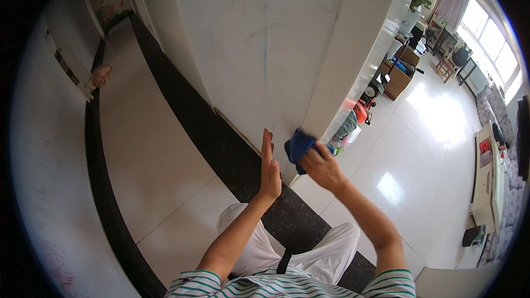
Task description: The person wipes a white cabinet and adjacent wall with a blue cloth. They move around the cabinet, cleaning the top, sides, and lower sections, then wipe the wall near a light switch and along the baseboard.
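A dark blue cloth is bunched in my right hand, which presses it to the lower part of the corner, close to the trim. My left hand is held flat with its fingers pointing up; its palm appears to lie against the white wall, and it holds nothing. Faint dark scuffs and a thin bluish vertical line mark the wall above both hands. My knees are bent below, over a black floor strip.
To the left runs a tiled corridor with a plush-like pinkish thing by the far wall. On the right, a bright room holds a cardboard box, a wooden stool, a cream table and a black bin.
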Available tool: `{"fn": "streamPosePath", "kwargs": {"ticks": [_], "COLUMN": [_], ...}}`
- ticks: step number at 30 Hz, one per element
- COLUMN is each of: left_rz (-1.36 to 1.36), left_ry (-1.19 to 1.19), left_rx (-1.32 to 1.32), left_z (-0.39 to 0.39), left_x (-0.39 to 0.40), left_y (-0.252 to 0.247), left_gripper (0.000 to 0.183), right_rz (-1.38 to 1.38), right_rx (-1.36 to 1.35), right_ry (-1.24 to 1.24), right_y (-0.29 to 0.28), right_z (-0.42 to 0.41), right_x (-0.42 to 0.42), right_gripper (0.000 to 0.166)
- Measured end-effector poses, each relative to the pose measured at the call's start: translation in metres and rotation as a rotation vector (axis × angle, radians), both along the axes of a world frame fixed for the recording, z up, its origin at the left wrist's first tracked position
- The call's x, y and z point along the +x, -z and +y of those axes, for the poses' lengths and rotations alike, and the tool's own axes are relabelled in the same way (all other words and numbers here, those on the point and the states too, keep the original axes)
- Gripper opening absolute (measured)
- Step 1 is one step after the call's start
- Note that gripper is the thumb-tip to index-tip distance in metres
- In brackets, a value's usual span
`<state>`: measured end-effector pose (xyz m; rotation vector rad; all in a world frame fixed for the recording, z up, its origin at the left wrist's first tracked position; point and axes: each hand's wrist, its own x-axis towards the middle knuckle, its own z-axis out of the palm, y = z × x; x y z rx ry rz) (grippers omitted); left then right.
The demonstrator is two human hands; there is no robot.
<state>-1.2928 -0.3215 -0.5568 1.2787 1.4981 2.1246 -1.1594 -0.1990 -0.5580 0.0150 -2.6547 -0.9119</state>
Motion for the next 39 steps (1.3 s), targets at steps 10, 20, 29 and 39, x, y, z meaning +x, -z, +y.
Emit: {"fn": "streamPosePath", "kwargs": {"ticks": [10, 20, 29, 39], "left_rz": [-0.449, -1.308, -1.423, -1.493], "left_ry": [0.018, -0.055, -0.148, -0.067], "left_rx": [-0.072, -0.297, -0.087, -0.365], "left_z": [-0.004, -0.03, -0.042, -0.013], "left_x": [-0.007, 0.011, -0.025, 0.011], "left_y": [0.046, 0.109, 0.092, 0.119], "left_gripper": [0.075, 0.067, 0.064, 0.06], "right_rz": [0.431, -0.137, 0.201, -0.362], "right_rx": [0.092, 0.059, 0.115, -0.081], "right_ry": [0.119, -0.144, 0.032, -0.017], "right_y": [-0.053, 0.095, 0.034, 0.263], "right_z": [-0.009, 0.009, -0.007, 0.007], "right_x": [-0.037, -0.006, -0.026, -0.014], "right_gripper": [0.041, 0.04, 0.038, 0.043]}}
